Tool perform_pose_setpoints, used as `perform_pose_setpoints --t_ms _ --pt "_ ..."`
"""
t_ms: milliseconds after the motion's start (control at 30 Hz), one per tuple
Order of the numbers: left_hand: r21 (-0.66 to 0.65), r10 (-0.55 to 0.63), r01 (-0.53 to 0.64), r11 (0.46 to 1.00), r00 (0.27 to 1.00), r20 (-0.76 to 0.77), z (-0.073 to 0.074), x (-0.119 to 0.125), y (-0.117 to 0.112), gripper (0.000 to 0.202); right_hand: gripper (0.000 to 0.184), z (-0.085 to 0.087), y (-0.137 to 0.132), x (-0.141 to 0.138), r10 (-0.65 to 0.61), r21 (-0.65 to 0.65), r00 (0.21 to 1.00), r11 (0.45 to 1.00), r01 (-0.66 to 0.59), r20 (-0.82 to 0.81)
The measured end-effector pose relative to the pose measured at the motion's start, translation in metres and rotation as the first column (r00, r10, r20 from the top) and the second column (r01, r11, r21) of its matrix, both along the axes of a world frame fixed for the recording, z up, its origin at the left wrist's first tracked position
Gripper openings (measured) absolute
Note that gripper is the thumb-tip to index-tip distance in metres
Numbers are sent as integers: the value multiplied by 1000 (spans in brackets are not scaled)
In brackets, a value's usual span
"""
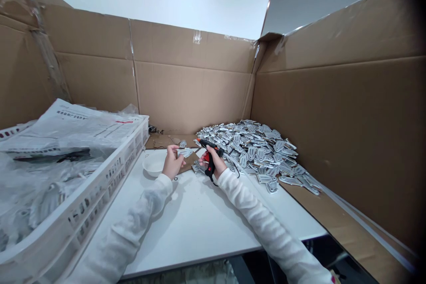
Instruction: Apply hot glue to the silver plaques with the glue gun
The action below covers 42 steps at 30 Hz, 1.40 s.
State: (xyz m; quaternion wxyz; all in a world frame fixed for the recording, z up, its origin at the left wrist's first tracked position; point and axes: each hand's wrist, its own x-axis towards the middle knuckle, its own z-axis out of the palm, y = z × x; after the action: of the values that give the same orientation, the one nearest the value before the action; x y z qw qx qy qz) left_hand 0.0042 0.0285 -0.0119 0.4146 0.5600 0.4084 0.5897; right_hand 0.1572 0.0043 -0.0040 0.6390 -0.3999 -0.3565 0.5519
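Note:
My right hand (217, 163) is wrapped round a black hot glue gun (210, 167) with a red trigger and an orange tip that points left. A cord hangs beside its handle. To the left, the fingers of my left hand (171, 164) are pinched on a small flat grey-and-white piece (184, 152), just in front of the gun's tip. Below the piece lies a scrap of brown cardboard (188, 163). A white bowl (152, 164) stands beside my left hand, partly hidden by it.
A big heap of similar grey-and-white pieces (253, 146) spreads to the right of the white table (196, 226). On the left stands a white plastic crate (116, 164) with bags and a printed white sheet (76, 124). Tall cardboard walls (193, 84) enclose the work area.

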Motion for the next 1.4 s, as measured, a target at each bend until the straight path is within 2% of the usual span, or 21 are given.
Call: perform_pose_setpoints --t_ms 67,167,267,433,567,667,767,1033,1267,1400 --pt "26 42 -42 999 999 2 2 -2 1 26 32 1 -1 0 52 -51 999 997 -52 -9" --pt "13 10 -11 1000 1000 25 4 -3 2 18 33 1 -1 0 74 -27 997 997 -74 -1" --pt "-47 -16 20 999 996 84 6 -3 0 18 34 -1 -1 -2 34 53 997 998 -38 69" --pt "-249 -37 104 963 965 260 10 0 -7 17 34 -6 -6 -9 -38 172 982 985 6 184" --pt "-254 -57 164 953 922 382 15 1 -11 12 38 -9 -9 -9 -73 202 926 979 -3 370" --pt "-247 -29 126 961 932 362 16 2 -12 13 41 -12 -10 -7 -102 270 850 962 -48 517" --pt "-239 -4 83 968 950 313 16 3 -13 13 41 -15 -11 -5 -133 309 791 948 -74 597" --pt "-226 -19 91 970 953 301 18 6 -18 14 40 -20 -10 -1 -187 370 728 924 -98 659" --pt "-214 -51 114 970 959 279 15 8 -18 16 45 -19 -10 -2 -226 339 646 939 -54 729" --pt "-197 -67 121 973 964 259 14 8 -17 19 46 -17 -11 -3 -217 306 628 951 -36 747"
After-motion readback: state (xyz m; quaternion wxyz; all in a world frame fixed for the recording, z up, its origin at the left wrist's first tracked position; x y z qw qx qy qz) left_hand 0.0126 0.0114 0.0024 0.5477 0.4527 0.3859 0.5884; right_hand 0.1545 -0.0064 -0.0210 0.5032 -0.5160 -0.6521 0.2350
